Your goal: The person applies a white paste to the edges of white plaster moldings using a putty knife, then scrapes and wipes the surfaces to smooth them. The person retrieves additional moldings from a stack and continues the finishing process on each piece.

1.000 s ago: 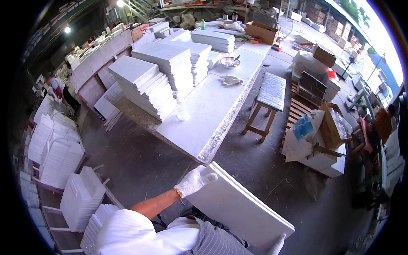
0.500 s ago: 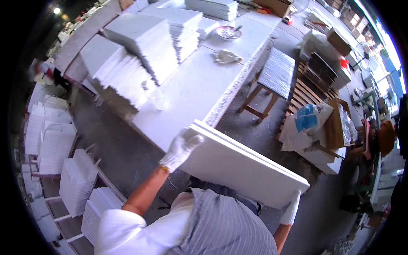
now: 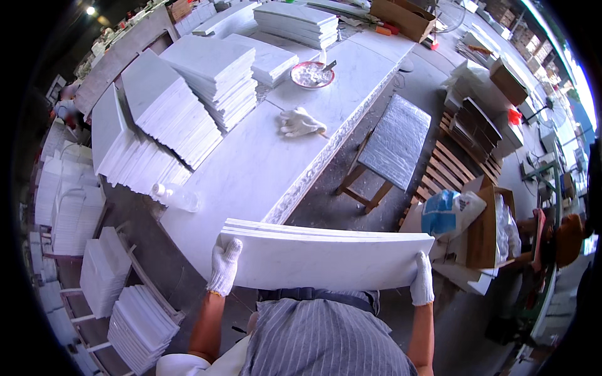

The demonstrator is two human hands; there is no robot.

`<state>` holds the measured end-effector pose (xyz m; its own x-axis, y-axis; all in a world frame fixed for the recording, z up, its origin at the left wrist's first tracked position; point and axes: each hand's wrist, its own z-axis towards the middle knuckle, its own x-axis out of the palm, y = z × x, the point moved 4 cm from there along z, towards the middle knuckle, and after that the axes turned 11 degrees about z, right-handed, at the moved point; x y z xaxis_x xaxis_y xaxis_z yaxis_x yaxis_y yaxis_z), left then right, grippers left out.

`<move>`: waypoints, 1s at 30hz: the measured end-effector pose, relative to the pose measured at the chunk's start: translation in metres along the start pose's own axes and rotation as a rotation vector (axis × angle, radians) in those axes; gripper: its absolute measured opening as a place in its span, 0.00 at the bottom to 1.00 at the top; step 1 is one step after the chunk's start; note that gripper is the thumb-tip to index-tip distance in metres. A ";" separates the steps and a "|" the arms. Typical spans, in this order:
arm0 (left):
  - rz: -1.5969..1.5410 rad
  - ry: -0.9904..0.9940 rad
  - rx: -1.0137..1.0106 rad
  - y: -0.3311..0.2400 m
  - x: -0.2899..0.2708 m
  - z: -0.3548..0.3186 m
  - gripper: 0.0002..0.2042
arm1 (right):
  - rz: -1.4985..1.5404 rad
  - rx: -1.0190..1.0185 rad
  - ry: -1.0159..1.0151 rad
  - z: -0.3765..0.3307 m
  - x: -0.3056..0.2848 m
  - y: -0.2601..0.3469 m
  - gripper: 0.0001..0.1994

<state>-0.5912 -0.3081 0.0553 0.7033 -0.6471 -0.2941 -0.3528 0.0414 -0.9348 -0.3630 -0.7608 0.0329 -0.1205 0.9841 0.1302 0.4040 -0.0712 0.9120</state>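
A short stack of white marble slabs (image 3: 326,258), long and rectangular, is held on edge in front of my waist. At its left end my left hand (image 3: 224,268), in a white knit glove, is closed round the edge with the thumb on the near face. My right hand (image 3: 422,280), gloved the same way, grips the right end. The fingers behind the slabs are hidden. Just past the slabs is the near end of a pale worktable (image 3: 248,182) with a rough front edge.
Leaning slab stacks (image 3: 166,103) fill the table's left side, with a clear plastic bottle (image 3: 179,196) at the corner. A loose glove (image 3: 300,123) and a bowl of white paste (image 3: 312,75) lie farther back. Right are a stool (image 3: 396,141) and a pallet (image 3: 454,163). Racked slabs (image 3: 139,323) stand left.
The slabs have swung from a steep slant to nearly level across my front. My left hand has moved left and down, its grip kept. The view has turned with my body.
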 end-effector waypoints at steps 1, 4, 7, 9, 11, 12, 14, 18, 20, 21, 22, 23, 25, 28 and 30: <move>0.009 -0.045 0.010 -0.007 0.019 0.005 0.25 | 0.015 0.006 0.035 0.025 -0.005 0.013 0.29; 0.085 -0.067 -0.065 -0.012 0.047 0.012 0.25 | 0.052 0.069 0.081 0.080 -0.013 0.040 0.27; 0.049 -0.081 -0.093 -0.022 0.077 0.020 0.24 | 0.031 0.081 0.138 0.130 -0.025 0.056 0.27; 0.056 -0.033 -0.152 -0.035 0.097 0.031 0.26 | 0.077 0.084 0.074 0.152 -0.042 0.051 0.29; 0.104 -0.082 -0.139 -0.065 0.117 0.038 0.27 | 0.126 0.150 0.065 0.174 -0.044 0.051 0.28; 0.139 -0.095 -0.125 -0.077 0.122 0.047 0.27 | 0.121 0.150 0.075 0.187 -0.043 0.050 0.28; 0.170 -0.105 -0.118 -0.074 0.126 0.062 0.28 | 0.120 0.148 0.083 0.210 -0.041 0.045 0.27; 0.076 -0.102 -0.150 -0.058 0.138 0.108 0.28 | 0.022 0.149 0.106 0.246 -0.012 0.077 0.24; 0.049 -0.079 -0.158 -0.060 0.143 0.128 0.28 | -0.040 0.145 0.050 0.259 -0.012 0.084 0.25; 0.023 -0.075 -0.157 -0.063 0.151 0.139 0.28 | -0.024 0.128 0.014 0.265 -0.012 0.087 0.25; 0.012 -0.053 -0.128 -0.070 0.158 0.151 0.28 | -0.008 0.111 -0.021 0.270 -0.012 0.090 0.25; 0.002 -0.031 -0.099 -0.078 0.162 0.162 0.28 | -0.043 0.069 -0.010 0.276 -0.011 0.095 0.27; 0.039 -0.014 -0.103 -0.082 0.165 0.178 0.27 | -0.038 0.097 -0.054 0.283 -0.014 0.090 0.27; 0.050 0.000 -0.092 -0.097 0.177 0.191 0.27 | -0.028 0.134 -0.094 0.295 -0.015 0.090 0.27; 0.060 0.016 -0.089 -0.099 0.182 0.198 0.28 | -0.020 0.152 -0.099 0.301 -0.016 0.092 0.28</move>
<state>-0.3061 -0.2791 0.0546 0.6692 -0.6580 -0.3454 -0.4484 0.0131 -0.8937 -0.0508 -0.7345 -0.0025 -0.0435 0.9968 0.0668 0.5358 -0.0332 0.8437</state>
